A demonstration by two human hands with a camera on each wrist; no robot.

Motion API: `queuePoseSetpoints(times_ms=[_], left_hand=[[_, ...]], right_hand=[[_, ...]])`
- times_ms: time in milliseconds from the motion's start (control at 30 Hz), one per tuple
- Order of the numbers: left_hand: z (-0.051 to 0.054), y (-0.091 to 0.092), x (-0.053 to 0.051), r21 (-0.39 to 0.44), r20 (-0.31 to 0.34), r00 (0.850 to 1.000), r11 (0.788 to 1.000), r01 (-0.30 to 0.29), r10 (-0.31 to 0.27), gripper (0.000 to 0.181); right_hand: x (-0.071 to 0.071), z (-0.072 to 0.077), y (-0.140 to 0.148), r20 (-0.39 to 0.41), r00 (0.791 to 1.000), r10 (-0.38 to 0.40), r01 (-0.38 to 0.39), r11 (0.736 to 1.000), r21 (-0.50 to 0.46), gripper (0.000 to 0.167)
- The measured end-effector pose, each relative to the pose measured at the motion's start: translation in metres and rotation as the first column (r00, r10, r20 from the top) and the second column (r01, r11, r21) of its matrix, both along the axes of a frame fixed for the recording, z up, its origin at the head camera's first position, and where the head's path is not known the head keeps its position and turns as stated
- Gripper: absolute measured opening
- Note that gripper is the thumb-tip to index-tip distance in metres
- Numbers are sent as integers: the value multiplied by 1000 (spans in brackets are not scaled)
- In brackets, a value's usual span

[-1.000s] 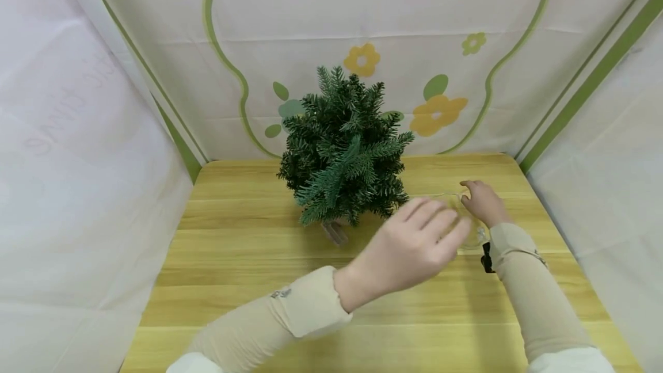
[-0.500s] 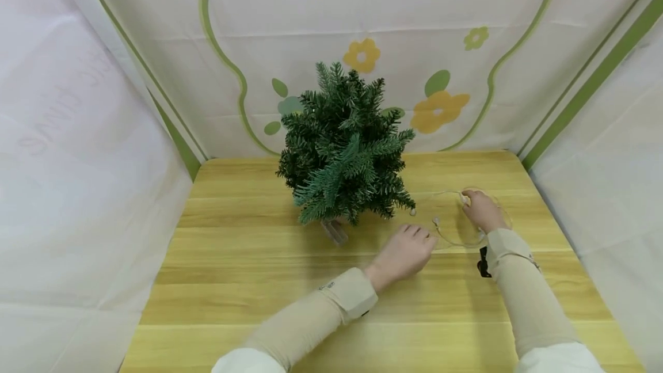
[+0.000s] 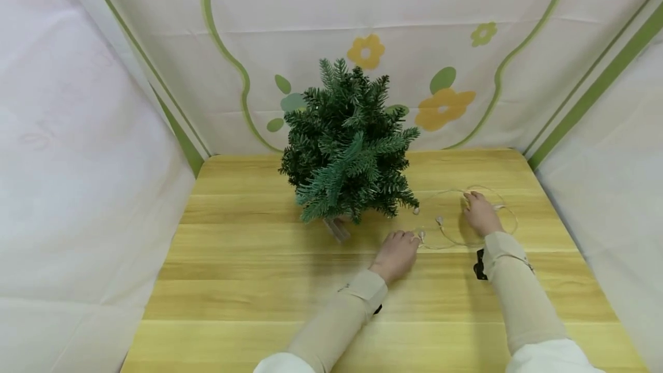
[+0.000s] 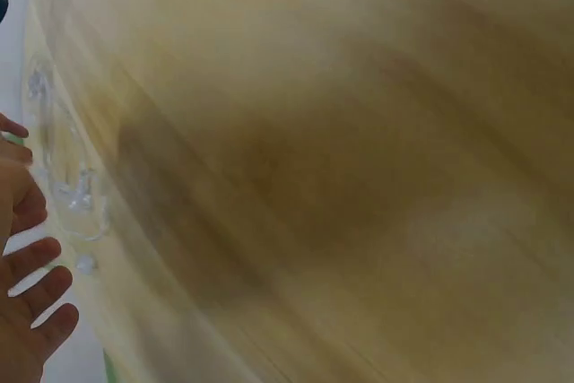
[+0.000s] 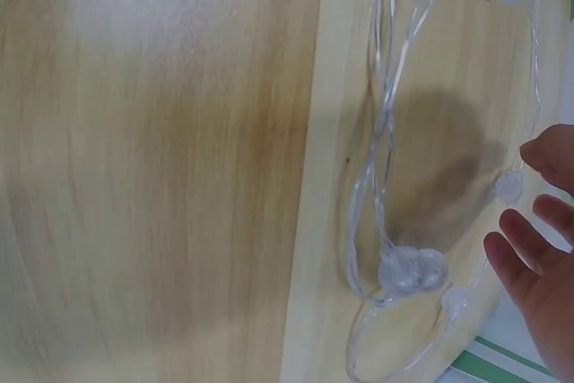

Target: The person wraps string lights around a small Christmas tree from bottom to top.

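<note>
A string of clear fairy lights (image 3: 457, 243) lies in loops on the wooden table, right of a small green Christmas tree (image 3: 352, 154). My left hand (image 3: 396, 255) is low over the table in front of the tree, fingertips beside one clear bulb (image 3: 422, 237). In the left wrist view its fingers (image 4: 47, 291) are spread, with nothing seen between them. My right hand (image 3: 481, 214) hovers at the loop's far part. The right wrist view has its thumb and fingers apart near a bulb (image 5: 509, 187); whether they touch the wire I cannot tell.
The tree's base (image 3: 338, 229) shows under its lower branches. One bulb (image 3: 416, 210) is at the tree's right branch tips. White printed cloth walls (image 3: 290, 16) enclose the table (image 3: 233, 281) at the back and both sides.
My left hand has come down and left from above the lights to the table in front of the tree. The right hand has stayed near the loop, moving slightly; more wire and bulbs show.
</note>
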State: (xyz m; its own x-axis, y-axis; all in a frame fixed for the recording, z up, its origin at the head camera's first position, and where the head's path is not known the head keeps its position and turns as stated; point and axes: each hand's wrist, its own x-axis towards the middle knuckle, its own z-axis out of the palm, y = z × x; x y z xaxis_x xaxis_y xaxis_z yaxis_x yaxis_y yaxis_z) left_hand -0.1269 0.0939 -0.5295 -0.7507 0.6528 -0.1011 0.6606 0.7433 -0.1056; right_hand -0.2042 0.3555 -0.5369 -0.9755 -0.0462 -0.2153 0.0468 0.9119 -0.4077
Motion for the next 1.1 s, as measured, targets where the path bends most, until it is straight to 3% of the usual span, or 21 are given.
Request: queuePoseSetpoints(times_ms=[167,433,600,767,933,1100], left_hand=[[-7,0,3,-11,-3,1000,1000,28,-28,36],[-8,-4,4,-23,-4,999,999,40,-40,35],[-9,-4,4,-36,17,999,999,30,-29,34],[-13,-4,4,-27,44,999,1000,4,-3,35],[-17,-6,4,-37,8,1000,999,11,-10,35],[-18,-7,3,-82,-60,997,996,37,-42,35]], right_hand=[[2,1,-2,16,1000,5,-5,1000,10,50],[2,1,-4,-1,999,-45,45,999,1,42],[3,2,-5,4,996,-86,86,996,3,42],[5,2,-5,29,998,-52,51,999,13,46],[6,1,-4,69,997,-22,21,1000,24,44],[6,-7,0,104,993,-59,57,998,22,42]])
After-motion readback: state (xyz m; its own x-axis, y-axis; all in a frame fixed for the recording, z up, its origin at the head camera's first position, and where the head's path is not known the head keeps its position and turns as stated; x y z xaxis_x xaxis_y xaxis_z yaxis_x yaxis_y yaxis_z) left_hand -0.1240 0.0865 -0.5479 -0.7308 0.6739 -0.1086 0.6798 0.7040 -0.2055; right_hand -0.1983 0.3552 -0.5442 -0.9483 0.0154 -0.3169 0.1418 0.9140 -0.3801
